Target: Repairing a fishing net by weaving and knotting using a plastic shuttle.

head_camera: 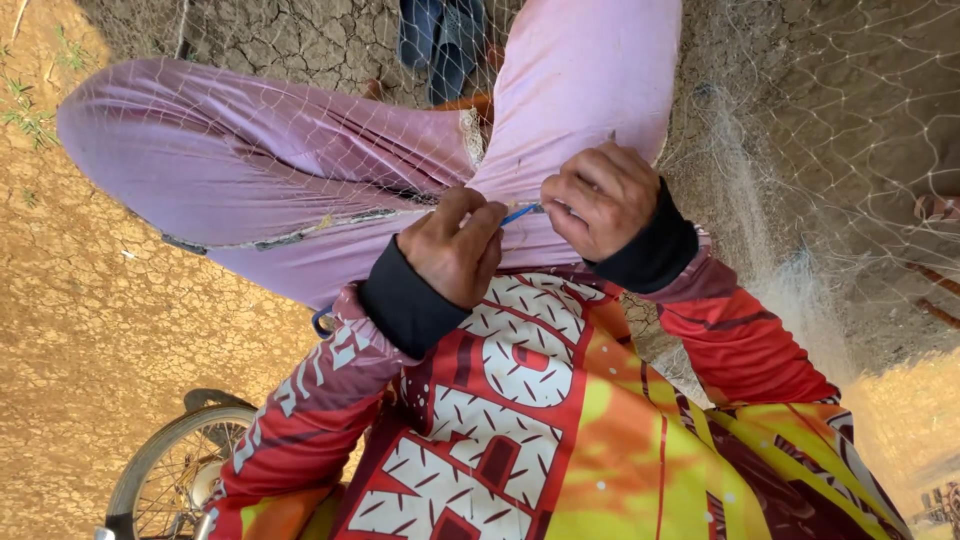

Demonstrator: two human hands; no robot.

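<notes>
A fine pale fishing net (300, 150) lies draped over my lap and my purple trousers (250, 150). My left hand (455, 250) and my right hand (600, 200) meet close together above my thigh, both with fingers closed. A short thin blue tool (520, 212), like a netting needle, runs between them. My right hand's fingers grip one end of it. My left fingertips pinch the net mesh right at its other end. Black cuffs and red-orange patterned sleeves cover both wrists. The part of the tool inside my right hand is hidden.
Dry cracked earth lies all around. More net (800, 120) spreads over the ground at the right. A bicycle wheel (170, 470) stands at the bottom left. Blue sandals (440, 40) sit beyond my knees, and another sandal (935, 207) lies at the right edge.
</notes>
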